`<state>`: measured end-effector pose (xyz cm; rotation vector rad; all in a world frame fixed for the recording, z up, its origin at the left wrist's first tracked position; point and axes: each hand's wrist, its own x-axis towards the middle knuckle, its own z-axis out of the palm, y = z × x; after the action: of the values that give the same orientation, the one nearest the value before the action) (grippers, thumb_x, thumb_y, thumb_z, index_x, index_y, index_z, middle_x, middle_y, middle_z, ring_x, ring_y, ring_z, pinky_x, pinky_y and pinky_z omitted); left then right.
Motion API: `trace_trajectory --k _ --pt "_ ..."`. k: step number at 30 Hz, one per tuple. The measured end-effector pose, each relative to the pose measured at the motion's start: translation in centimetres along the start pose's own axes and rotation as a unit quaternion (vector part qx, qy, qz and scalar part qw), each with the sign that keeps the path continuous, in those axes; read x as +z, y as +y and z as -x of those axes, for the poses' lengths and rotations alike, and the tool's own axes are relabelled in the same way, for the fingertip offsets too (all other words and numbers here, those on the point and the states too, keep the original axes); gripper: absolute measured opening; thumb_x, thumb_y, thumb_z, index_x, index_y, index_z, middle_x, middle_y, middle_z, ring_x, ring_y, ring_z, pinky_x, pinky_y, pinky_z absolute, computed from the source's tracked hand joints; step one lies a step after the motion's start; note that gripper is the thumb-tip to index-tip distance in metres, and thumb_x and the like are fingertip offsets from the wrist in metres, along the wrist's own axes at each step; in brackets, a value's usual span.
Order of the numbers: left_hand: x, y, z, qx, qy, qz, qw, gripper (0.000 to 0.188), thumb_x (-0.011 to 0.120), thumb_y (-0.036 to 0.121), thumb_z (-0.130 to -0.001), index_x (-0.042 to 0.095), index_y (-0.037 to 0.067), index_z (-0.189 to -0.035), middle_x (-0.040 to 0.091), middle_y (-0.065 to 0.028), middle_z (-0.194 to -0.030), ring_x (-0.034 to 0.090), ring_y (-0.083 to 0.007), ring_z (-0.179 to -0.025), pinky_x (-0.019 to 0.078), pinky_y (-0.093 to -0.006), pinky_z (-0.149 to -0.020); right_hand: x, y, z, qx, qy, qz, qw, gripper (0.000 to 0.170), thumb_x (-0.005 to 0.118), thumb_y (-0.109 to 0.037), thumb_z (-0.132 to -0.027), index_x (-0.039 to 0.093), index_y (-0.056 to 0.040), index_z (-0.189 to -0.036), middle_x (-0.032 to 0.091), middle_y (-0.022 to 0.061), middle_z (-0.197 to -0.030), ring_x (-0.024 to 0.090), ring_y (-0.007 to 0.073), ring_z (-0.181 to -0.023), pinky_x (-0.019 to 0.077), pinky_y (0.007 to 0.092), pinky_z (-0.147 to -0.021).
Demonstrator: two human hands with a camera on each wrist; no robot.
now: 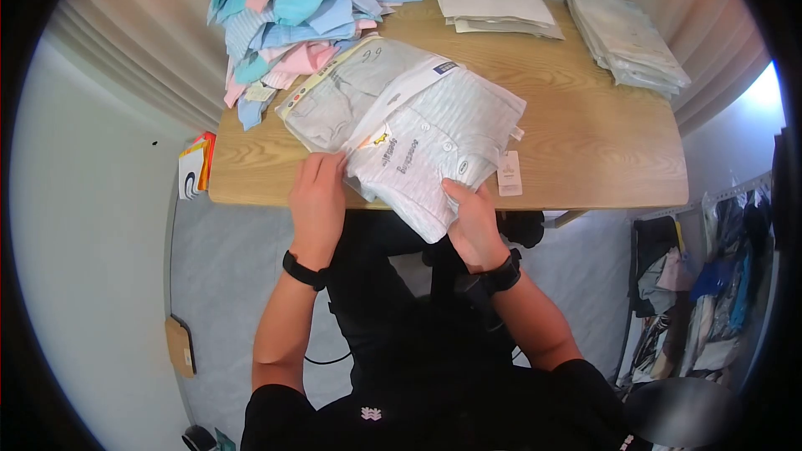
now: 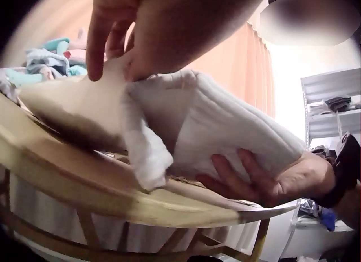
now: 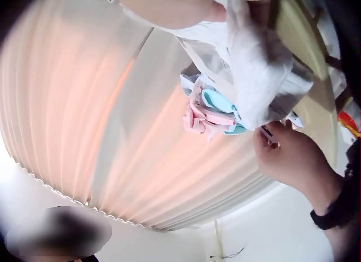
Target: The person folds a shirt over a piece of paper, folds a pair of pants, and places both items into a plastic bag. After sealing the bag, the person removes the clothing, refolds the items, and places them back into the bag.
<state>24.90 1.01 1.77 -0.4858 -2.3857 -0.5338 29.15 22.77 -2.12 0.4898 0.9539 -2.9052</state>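
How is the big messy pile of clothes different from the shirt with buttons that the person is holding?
The pile of clothes is pink, blue and turquoise, but the shirt is pale grey. The pile of clothes is a tumbled heap, while the shirt is folded flat. The right hand grips the shirt; no hand touches the pile of clothes. Both are clothing.

Your left hand [image 2: 132, 33] pinches a pale bag [image 2: 79, 107]; your right hand [image 2: 276, 183] holds the folded white garment [image 2: 220, 121], the wooden table [image 2: 96, 186] beneath both hands.
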Motion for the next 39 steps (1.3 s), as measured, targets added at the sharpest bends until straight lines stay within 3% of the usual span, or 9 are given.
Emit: trace_trajectory --k 6,9,12,13,19,22,25,34,39 --pt "-0.9 0.2 1.6 -0.04 0.013 0.092 0.995 0.036 0.063 -0.01 -0.086 0.067 0.003 -0.12 0.062 -0.0114 -0.104 0.062 -0.027 -0.092 0.053 -0.0362 -0.082 0.4 -0.4 0.3 -0.001 -0.003 0.023 1.0 0.058 0.053 0.005 -0.096 0.037 -0.0014 -0.152 0.053 0.0138 -0.145 0.055 0.0286 -0.132 0.0458 0.0452 -0.112" --pt "0.7 0.2 3.2 -0.177 0.064 0.173 0.967 0.051 0.065 -0.008 -0.088 0.055 0.004 -0.137 0.059 -0.0133 -0.122 0.063 -0.0237 -0.102 0.0536 -0.0355 -0.086 0.5 -0.3 0.5 0.029 0.002 0.005 1.0 0.059 0.053 0.005 -0.097 0.035 -0.0017 -0.153 0.053 0.0137 -0.145 0.055 0.0285 -0.132 0.0457 0.0455 -0.112" --pt "1.9 0.0 4.9 -0.347 -0.005 0.289 0.892 0.069 0.067 -0.004 -0.088 0.039 0.006 -0.15 0.052 -0.0131 -0.133 0.06 -0.0219 -0.112 0.0541 -0.0357 -0.092 0.0 0.2 -0.1 0.018 -0.021 0.004 1.0 0.057 0.055 0.002 -0.097 0.037 -0.0018 -0.151 0.054 0.0136 -0.144 0.055 0.0297 -0.132 0.0469 0.0476 -0.112" --pt "2.4 -0.4 5.1 -0.344 -0.026 0.313 0.885 0.077 0.066 -0.005 -0.09 0.029 0.007 -0.156 0.053 -0.0147 -0.13 0.063 -0.0228 -0.108 0.0547 -0.0345 -0.09 0.0 0.2 -0.2 0.021 -0.021 0.01 1.0 0.057 0.055 0.002 -0.097 0.037 -0.0017 -0.151 0.054 0.0136 -0.144 0.055 0.0297 -0.132 0.047 0.0476 -0.112" --pt "3.3 -2.3 3.2 -0.259 -0.005 0.287 0.922 0.054 0.064 -0.007 -0.091 0.054 0.003 -0.144 0.063 -0.0128 -0.113 0.065 -0.0202 -0.086 0.054 -0.0318 -0.08 -0.9 -0.7 -0.9 0.049 -0.042 0.04 0.997 0.056 0.055 0.002 -0.098 0.038 -0.0025 -0.151 0.055 0.0126 -0.143 0.057 0.0282 -0.13 0.0485 0.0456 -0.109" --pt "2.8 -2.0 2.4 -0.228 -0.017 0.16 0.96 0.039 0.064 -0.007 -0.091 0.067 0.002 -0.128 0.064 -0.0115 -0.107 0.064 -0.0214 -0.084 0.0531 -0.0327 -0.076 -0.9 -1.2 -0.8 0.055 -0.049 0.057 0.996 0.057 0.056 0.0 -0.098 0.038 -0.0028 -0.151 0.055 0.0128 -0.143 0.058 0.0286 -0.13 0.0492 0.0457 -0.11" --pt "4.0 -1.9 2.4 -0.234 0.04 0.15 0.96 0.033 0.065 -0.006 -0.089 0.072 0.004 -0.119 0.065 -0.0113 -0.099 0.063 -0.0246 -0.08 0.0522 -0.0346 -0.074 -1.7 -0.9 -1.2 0.06 -0.061 0.058 0.995 0.057 0.057 0.0 -0.098 0.038 -0.0034 -0.151 0.055 0.0126 -0.143 0.058 0.0285 -0.13 0.0498 0.0456 -0.109" --pt "4.8 -2.2 3.1 -0.18 0.126 0.034 0.975 0.009 0.073 -0.001 -0.086 0.065 0.0 -0.09 0.063 -0.0122 -0.086 0.06 -0.0315 -0.083 0.0482 -0.0409 -0.073 -0.9 -1.4 -0.3 0.061 -0.023 0.045 0.997 0.056 0.057 0.002 -0.097 0.039 -0.0025 -0.15 0.056 0.013 -0.142 0.058 0.0282 -0.129 0.0495 0.0459 -0.109" --pt "4.4 -1.1 3.0 -0.189 0.172 0.075 0.964 0.011 0.075 0.004 -0.088 0.065 -0.001 -0.09 0.061 -0.0119 -0.088 0.058 -0.0297 -0.082 0.0472 -0.0389 -0.075 -0.7 -0.5 0.1 0.049 -0.014 0.035 0.998 0.058 0.055 0.003 -0.097 0.037 -0.0028 -0.152 0.055 0.0135 -0.142 0.058 0.029 -0.129 0.0495 0.0471 -0.109"
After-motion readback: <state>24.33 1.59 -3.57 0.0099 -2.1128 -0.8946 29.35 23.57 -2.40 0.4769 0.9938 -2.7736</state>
